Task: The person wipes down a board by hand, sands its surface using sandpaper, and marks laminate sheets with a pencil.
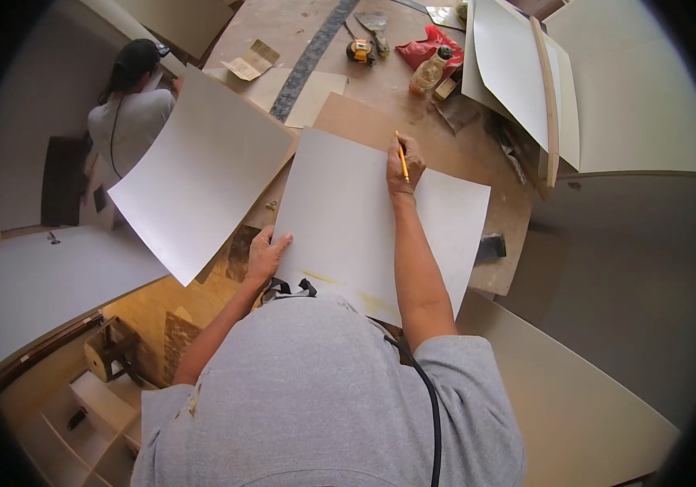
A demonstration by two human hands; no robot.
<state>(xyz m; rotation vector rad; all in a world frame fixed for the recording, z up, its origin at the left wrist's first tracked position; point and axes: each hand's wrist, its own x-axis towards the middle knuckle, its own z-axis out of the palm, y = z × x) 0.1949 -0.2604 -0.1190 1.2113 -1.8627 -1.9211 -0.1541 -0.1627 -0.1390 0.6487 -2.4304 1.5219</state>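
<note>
A white sheet (340,211) lies in front of me on the worktable, with faint yellow marks along its near edge. My right hand (405,166) is closed around a yellow pencil (403,162) and sits at the sheet's far edge. At the sheet's left edge, my left hand (267,255) grips the border, thumb on top and fingers out of sight beneath. A brown board (352,120) shows from under the far edge. Left of the sheet stands another white panel (202,162), leaning over the table's side.
On the table (486,154) are a tape measure (359,51), a putty knife (375,28), a bottle (430,71), a red bag (422,50) and folded sandpaper (252,60). White panels (518,73) lean at the right. A co-worker (133,109) is at the far left.
</note>
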